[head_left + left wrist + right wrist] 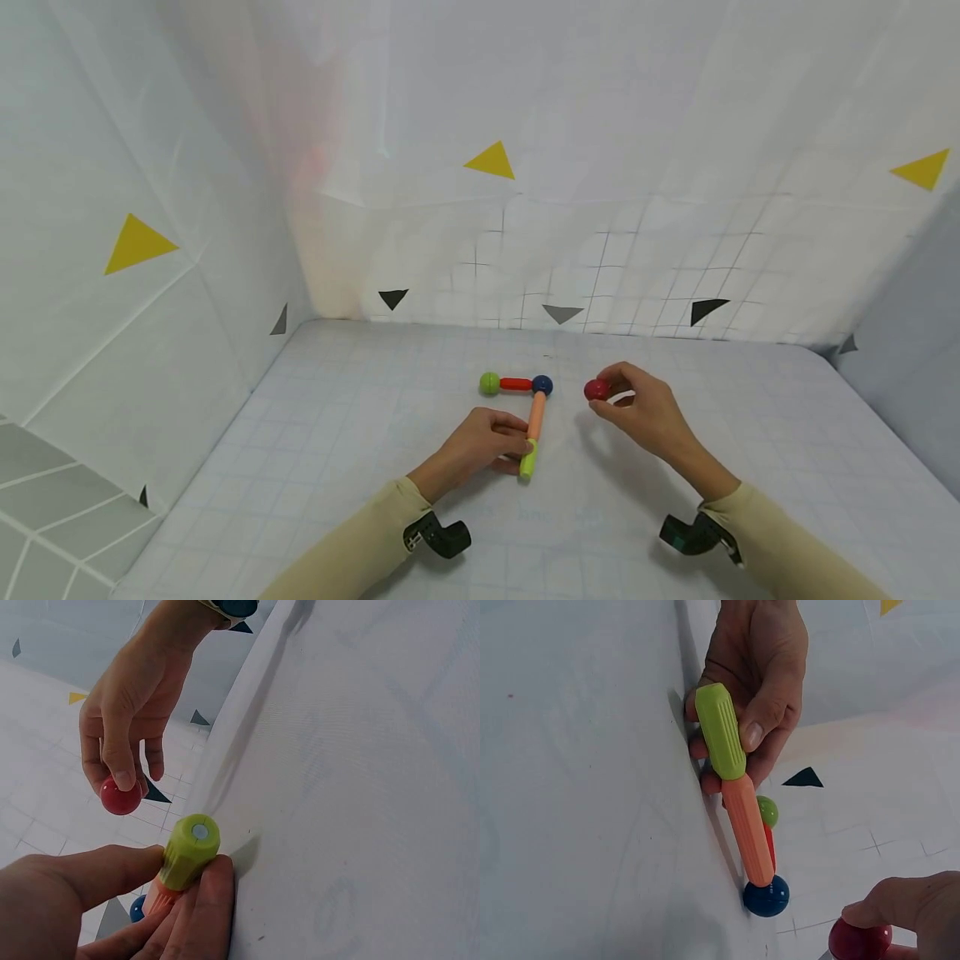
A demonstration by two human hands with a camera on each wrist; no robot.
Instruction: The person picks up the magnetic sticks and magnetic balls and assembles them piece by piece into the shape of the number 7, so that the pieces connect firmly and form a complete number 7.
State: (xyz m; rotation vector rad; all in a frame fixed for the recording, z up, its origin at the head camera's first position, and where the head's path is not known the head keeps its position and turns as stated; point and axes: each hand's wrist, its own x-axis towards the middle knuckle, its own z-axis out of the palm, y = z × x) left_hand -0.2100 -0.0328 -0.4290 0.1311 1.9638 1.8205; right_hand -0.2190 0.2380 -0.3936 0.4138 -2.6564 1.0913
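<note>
My left hand point(480, 446) pinches a yellow-green rod point(720, 729) between thumb and fingers. End to end with it is an orange rod point(537, 415), which meets a dark blue ball point(542, 385). From that ball a red rod point(516, 384) runs left to a green ball point(490, 383), so the joined pieces form a corner. My right hand point(648, 408) holds a red ball point(597, 390) by its fingertips, to the right of the blue ball and apart from it. In the left wrist view a pale round disc shows in the yellow-green rod's free end.
The white tabletop point(337, 400) has a faint grid and meets a white sheet wall point(637, 125) at the back. Yellow and dark triangles mark the walls. Each wrist carries a small black camera, such as the left one point(438, 535).
</note>
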